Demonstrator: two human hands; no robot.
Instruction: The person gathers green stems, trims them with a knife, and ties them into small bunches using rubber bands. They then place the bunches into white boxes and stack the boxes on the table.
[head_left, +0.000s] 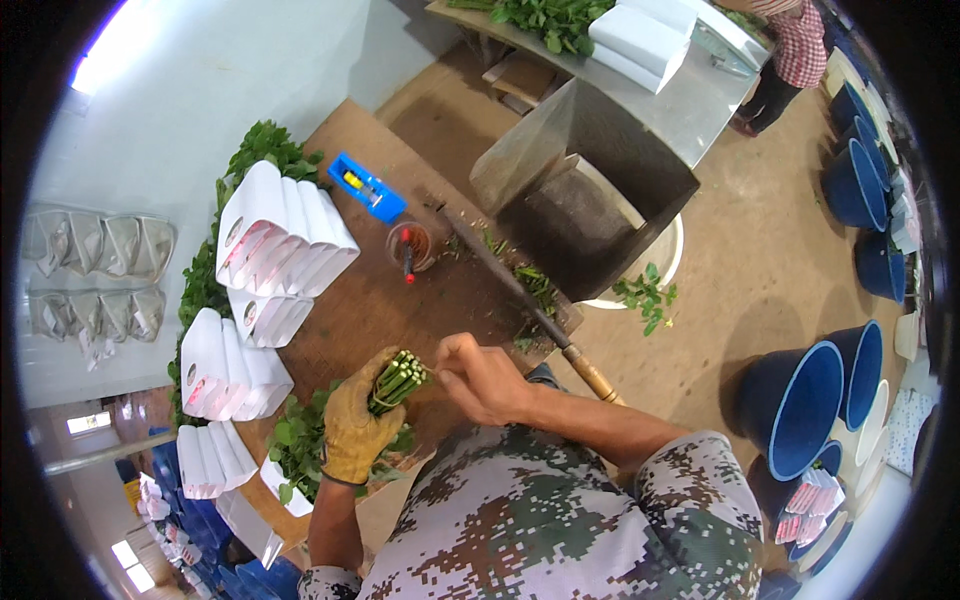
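My left hand, in a worn yellow work glove, grips a bundle of cut green stems with their pale ends up towards the right. A thin band circles the stems. Leafy greenery spreads below and beside the glove. My right hand, ungloved, is just right of the stem ends with thumb and fingertips pinched together on what looks like a thin strand or rubber band. Its far end seems to reach the bundle. Beyond my hands on the brown table stands a round tub with a red and black marker across it.
A long blade with a wooden handle lies over the table's right edge. Past it stand a metal chute and a white bucket. White wrapped packs and a blue tape dispenser are at left. Blue buckets line the right; a person stands at upper right.
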